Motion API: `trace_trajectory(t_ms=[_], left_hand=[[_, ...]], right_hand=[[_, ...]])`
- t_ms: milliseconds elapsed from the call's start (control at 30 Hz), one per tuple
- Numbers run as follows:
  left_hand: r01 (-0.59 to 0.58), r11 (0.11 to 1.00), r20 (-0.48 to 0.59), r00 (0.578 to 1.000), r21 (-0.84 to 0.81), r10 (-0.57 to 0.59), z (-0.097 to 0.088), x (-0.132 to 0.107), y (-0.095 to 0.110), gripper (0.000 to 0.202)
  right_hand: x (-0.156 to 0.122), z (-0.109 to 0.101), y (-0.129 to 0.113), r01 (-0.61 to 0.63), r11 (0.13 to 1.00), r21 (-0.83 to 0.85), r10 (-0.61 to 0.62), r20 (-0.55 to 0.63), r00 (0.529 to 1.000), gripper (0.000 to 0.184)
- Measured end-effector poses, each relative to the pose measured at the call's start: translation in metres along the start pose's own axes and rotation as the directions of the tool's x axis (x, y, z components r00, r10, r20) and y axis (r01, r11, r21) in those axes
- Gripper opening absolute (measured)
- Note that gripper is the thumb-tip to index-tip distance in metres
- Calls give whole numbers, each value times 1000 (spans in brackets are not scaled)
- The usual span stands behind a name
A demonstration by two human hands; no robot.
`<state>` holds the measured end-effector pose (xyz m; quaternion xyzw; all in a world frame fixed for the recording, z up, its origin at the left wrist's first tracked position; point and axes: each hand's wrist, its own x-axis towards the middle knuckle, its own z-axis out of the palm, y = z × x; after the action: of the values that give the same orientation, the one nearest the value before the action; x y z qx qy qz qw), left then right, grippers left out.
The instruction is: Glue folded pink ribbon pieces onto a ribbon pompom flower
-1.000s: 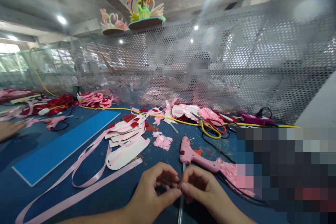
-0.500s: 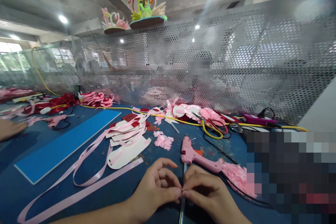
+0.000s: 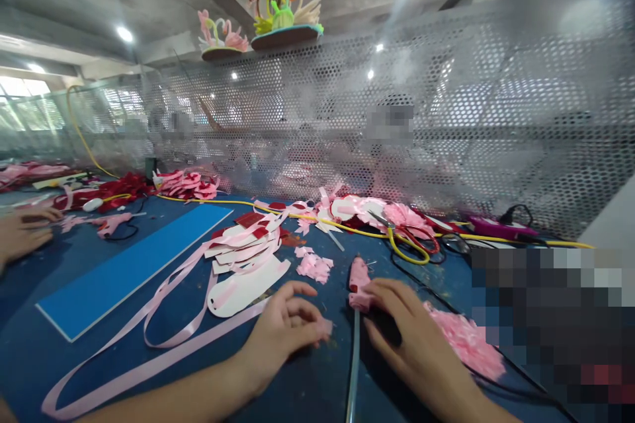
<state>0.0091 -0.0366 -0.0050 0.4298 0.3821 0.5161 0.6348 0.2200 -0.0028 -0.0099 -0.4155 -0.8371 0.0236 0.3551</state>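
Note:
A small piece of pale pink ribbon (image 3: 326, 327) is pinched between the thumb and fingertips of my left hand (image 3: 288, 325), above the blue table. To its right, my right hand (image 3: 414, 337) is round the handle of a pink glue gun (image 3: 359, 281), fingers on the far side and thumb on the near side. The hand hides most of the handle. A clear glue stick (image 3: 354, 367) runs from the gun's back end toward me. Just beyond my left hand lies a small heap of pink ribbon pieces (image 3: 315, 266).
White shaped cards (image 3: 243, 291) and a long pink ribbon (image 3: 163, 370) lie left, beside a blue board (image 3: 133, 271). Yellow-handled scissors (image 3: 407, 248), cables and a pink ribbon pile (image 3: 469, 340) are right. Another person's hand (image 3: 24, 231) is far left. A perforated metal screen (image 3: 307, 125) stands behind.
My hands have parted from where their fingertips met. My left hand keeps a ribbon piece, while my right hand has moved onto the glue gun's handle. The view has shifted slightly.

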Motion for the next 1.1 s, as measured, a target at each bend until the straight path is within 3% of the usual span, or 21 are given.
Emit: trace_trajectory(t_ms=[133, 333, 433, 500, 600, 667, 833, 933, 1100], left_hand=[[-116, 975, -98, 986, 192, 136, -28, 12, 9, 44], [-111, 966, -157, 976, 235, 151, -43, 24, 12, 44], [-130, 961, -170, 970, 246, 175, -44, 26, 11, 45], [-135, 956, -174, 967, 259, 184, -45, 26, 10, 45], [-130, 954, -167, 970, 270, 179, -45, 24, 10, 47], [-126, 953, -168, 970, 276, 177, -42, 23, 12, 49], [-109, 951, -160, 974, 291, 161, -37, 21, 16, 49], [-100, 946, -145, 978, 309, 151, -37, 21, 15, 47], [-138, 919, -84, 980, 369, 181, -37, 18, 12, 48]], right_hand=[[7, 4, 29, 38, 894, -446, -39, 8, 999, 38], [14, -1, 24, 75, 815, -575, 1, 130, 992, 27], [12, -7, 17, 115, 822, -557, -60, 115, 992, 28], [8, -10, 13, 208, 845, -494, -186, 93, 978, 32], [1, -12, 2, 378, 852, -362, -382, 63, 922, 34], [-1, -12, -9, 440, 850, -288, -447, 47, 894, 30], [-3, -7, -26, 412, 906, -100, -396, 151, 906, 17], [-5, -3, -25, 383, 919, -99, -354, 224, 908, 21], [-8, 2, -20, 360, 927, -106, -329, 237, 914, 18]])
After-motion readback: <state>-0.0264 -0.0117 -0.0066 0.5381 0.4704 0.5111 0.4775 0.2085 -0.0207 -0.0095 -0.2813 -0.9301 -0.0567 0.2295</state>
